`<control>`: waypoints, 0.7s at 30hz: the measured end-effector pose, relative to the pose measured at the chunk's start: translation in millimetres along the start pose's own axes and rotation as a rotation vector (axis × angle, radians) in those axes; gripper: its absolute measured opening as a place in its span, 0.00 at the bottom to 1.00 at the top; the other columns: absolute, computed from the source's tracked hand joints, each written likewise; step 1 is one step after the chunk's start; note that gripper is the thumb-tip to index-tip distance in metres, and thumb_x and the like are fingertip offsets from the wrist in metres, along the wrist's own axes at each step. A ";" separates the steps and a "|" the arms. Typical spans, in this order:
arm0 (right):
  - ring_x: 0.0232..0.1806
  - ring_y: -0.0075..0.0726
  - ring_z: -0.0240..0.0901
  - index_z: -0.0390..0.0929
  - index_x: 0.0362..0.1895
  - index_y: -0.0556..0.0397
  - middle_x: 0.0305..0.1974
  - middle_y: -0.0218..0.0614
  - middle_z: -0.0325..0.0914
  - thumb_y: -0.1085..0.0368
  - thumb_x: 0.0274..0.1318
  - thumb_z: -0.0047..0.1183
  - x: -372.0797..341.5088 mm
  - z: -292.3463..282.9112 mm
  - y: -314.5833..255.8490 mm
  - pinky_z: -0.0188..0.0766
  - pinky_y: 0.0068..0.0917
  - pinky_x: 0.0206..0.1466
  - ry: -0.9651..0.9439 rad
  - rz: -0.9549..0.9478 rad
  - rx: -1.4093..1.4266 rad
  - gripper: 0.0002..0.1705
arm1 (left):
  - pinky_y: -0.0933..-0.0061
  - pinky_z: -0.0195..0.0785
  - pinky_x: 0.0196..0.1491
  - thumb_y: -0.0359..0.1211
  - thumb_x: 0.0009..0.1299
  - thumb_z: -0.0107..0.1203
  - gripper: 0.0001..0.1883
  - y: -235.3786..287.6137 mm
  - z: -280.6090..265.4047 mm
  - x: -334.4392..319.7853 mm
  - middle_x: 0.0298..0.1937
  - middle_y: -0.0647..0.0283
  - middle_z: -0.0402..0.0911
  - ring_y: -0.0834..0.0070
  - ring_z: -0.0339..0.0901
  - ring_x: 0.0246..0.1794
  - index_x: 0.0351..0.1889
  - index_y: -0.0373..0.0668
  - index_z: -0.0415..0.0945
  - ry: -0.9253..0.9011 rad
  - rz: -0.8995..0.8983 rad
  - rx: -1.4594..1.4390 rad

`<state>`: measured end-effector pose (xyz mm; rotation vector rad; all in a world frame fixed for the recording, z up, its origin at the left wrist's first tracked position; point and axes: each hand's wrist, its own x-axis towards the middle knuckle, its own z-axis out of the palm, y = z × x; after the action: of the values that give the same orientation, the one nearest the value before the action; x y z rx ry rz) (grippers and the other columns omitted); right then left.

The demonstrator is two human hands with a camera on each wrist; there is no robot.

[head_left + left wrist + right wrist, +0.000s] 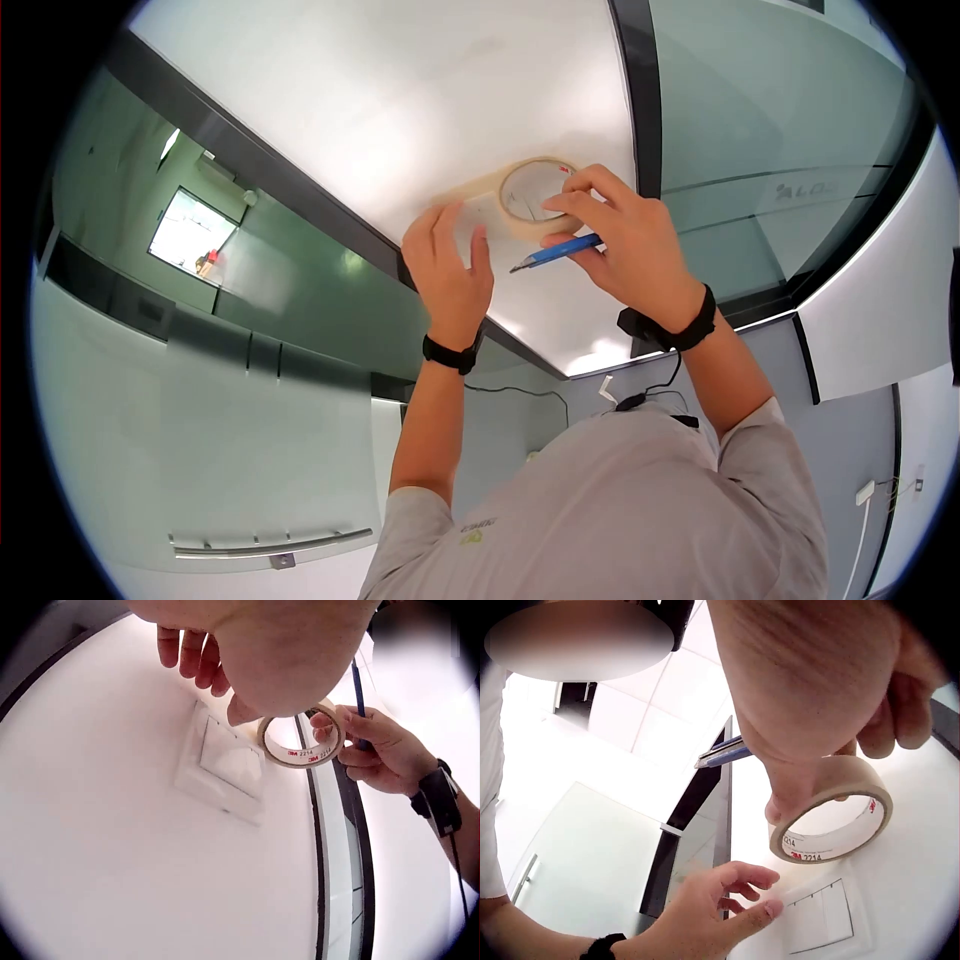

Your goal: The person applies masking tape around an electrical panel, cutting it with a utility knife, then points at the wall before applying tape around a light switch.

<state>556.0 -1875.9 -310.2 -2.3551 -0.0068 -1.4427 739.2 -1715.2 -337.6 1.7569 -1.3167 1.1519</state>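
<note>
My right hand (pixel 640 245) pinches a roll of pale masking tape (pixel 859 780) between thumb and fingers. A blue pen (pixel 562 251) also sits in this hand, its tip pointing away to the left. My left hand (pixel 452 270) is beside the roll, fingers spread from the thumb and loosely bent; nothing shows between them in the right wrist view. Below it, a translucent square piece (pixel 259 810) with a dark four-sided outline lies on the white surface (pixel 135 847). In the head view a pale strip runs from the roll towards my left fingertips; whether they touch it, I cannot tell.
Dark frame edges (pixel 645 90) border the white surface, with glass panels (pixel 740 130) beyond. A bright screen (pixel 192 232) shows at the left. Cables (pixel 520 391) run near my body, and black bands are on both wrists.
</note>
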 end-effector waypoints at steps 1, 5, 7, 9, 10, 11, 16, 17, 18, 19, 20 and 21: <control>0.30 0.38 0.84 0.85 0.46 0.49 0.47 0.30 0.79 0.69 0.46 0.79 0.8 -0.4 0.7 0.77 0.32 0.30 -0.008 0.001 0.006 0.22 | 0.50 0.64 0.67 0.24 0.68 0.68 0.28 -0.7 2.0 -0.5 0.64 0.52 0.79 0.49 0.73 0.64 0.67 0.38 0.78 -0.056 0.007 -0.024; 0.30 0.38 0.84 0.85 0.45 0.50 0.46 0.30 0.79 0.65 0.45 0.81 2.4 -1.8 2.1 0.78 0.32 0.32 -0.012 0.012 0.034 0.22 | 0.49 0.64 0.68 0.27 0.69 0.67 0.27 1.0 2.4 4.1 0.67 0.51 0.79 0.50 0.73 0.67 0.68 0.37 0.77 -0.065 0.079 0.064; 0.31 0.38 0.84 0.84 0.43 0.50 0.44 0.30 0.79 0.63 0.45 0.82 5.8 1.1 6.8 0.77 0.31 0.32 0.010 -0.001 0.078 0.22 | 0.46 0.62 0.72 0.31 0.70 0.67 0.29 4.8 1.4 3.1 0.74 0.47 0.74 0.46 0.69 0.74 0.69 0.35 0.76 -0.122 0.124 0.100; 0.31 0.38 0.84 0.84 0.41 0.51 0.43 0.30 0.79 0.61 0.44 0.83 9.9 2.4 12.7 0.77 0.31 0.32 0.031 -0.017 0.126 0.22 | 0.42 0.60 0.74 0.33 0.70 0.68 0.31 16.0 8.5 -7.6 0.77 0.44 0.70 0.43 0.65 0.78 0.70 0.35 0.75 -0.136 0.113 0.132; 0.31 0.38 0.83 0.83 0.38 0.51 0.42 0.30 0.78 0.60 0.43 0.83 11.5 1.2 14.5 0.76 0.31 0.33 -0.001 0.004 0.164 0.23 | 0.39 0.58 0.76 0.34 0.69 0.69 0.32 17.5 12.4 -14.2 0.80 0.40 0.65 0.40 0.62 0.81 0.71 0.34 0.74 -0.156 0.095 0.160; 0.31 0.38 0.82 0.81 0.35 0.52 0.40 0.30 0.78 0.58 0.42 0.84 10.7 0.3 14.9 0.76 0.31 0.33 -0.034 0.031 0.204 0.23 | 0.32 0.55 0.78 0.38 0.70 0.69 0.36 13.3 15.1 -17.8 0.84 0.34 0.57 0.33 0.56 0.83 0.74 0.33 0.72 -0.209 0.110 0.175; 0.33 0.38 0.79 0.79 0.33 0.55 0.40 0.31 0.78 0.61 0.39 0.85 14.9 -4.2 18.7 0.76 0.31 0.37 -0.127 0.058 0.238 0.25 | 0.29 0.51 0.79 0.40 0.72 0.66 0.35 22.9 28.3 -15.4 0.85 0.32 0.54 0.29 0.50 0.85 0.73 0.31 0.73 -0.185 0.080 0.162; 0.30 0.38 0.75 0.78 0.32 0.53 0.35 0.30 0.75 0.56 0.40 0.85 16.0 -3.7 19.7 0.72 0.33 0.35 -0.115 0.064 0.290 0.26 | 0.29 0.49 0.80 0.40 0.73 0.64 0.33 26.0 31.5 -15.4 0.86 0.31 0.51 0.28 0.48 0.86 0.72 0.30 0.74 -0.184 0.046 0.137; 0.30 0.38 0.75 0.78 0.32 0.53 0.35 0.30 0.75 0.56 0.40 0.85 17.0 -3.6 21.5 0.72 0.33 0.35 -0.110 0.064 0.289 0.26 | 0.29 0.49 0.80 0.40 0.73 0.64 0.33 28.3 35.8 -14.9 0.86 0.31 0.51 0.28 0.48 0.86 0.72 0.30 0.74 -0.184 0.051 0.136; 0.30 0.38 0.74 0.78 0.31 0.54 0.35 0.30 0.75 0.56 0.40 0.85 17.3 -3.7 23.9 0.71 0.32 0.35 -0.118 0.072 0.337 0.27 | 0.28 0.47 0.81 0.39 0.73 0.62 0.32 30.3 40.0 -15.0 0.87 0.30 0.48 0.26 0.46 0.86 0.72 0.30 0.75 -0.213 0.004 0.171; 0.31 0.38 0.74 0.77 0.31 0.54 0.34 0.31 0.75 0.55 0.40 0.85 17.0 -3.0 25.6 0.70 0.32 0.35 -0.127 0.079 0.386 0.27 | 0.28 0.44 0.82 0.38 0.74 0.60 0.31 31.1 42.8 -15.7 0.87 0.29 0.46 0.24 0.44 0.86 0.71 0.30 0.75 -0.241 -0.044 0.206; 0.31 0.38 0.74 0.77 0.31 0.54 0.34 0.31 0.75 0.55 0.40 0.85 17.7 -3.3 28.5 0.70 0.32 0.35 -0.124 0.080 0.387 0.27 | 0.28 0.44 0.82 0.38 0.74 0.60 0.31 32.1 44.7 -15.8 0.87 0.29 0.46 0.24 0.44 0.86 0.71 0.30 0.75 -0.243 -0.041 0.207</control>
<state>567.2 -1906.9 -302.6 -2.0943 -0.2039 -1.1380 718.4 -1757.5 -370.3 2.1200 -1.3305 1.1120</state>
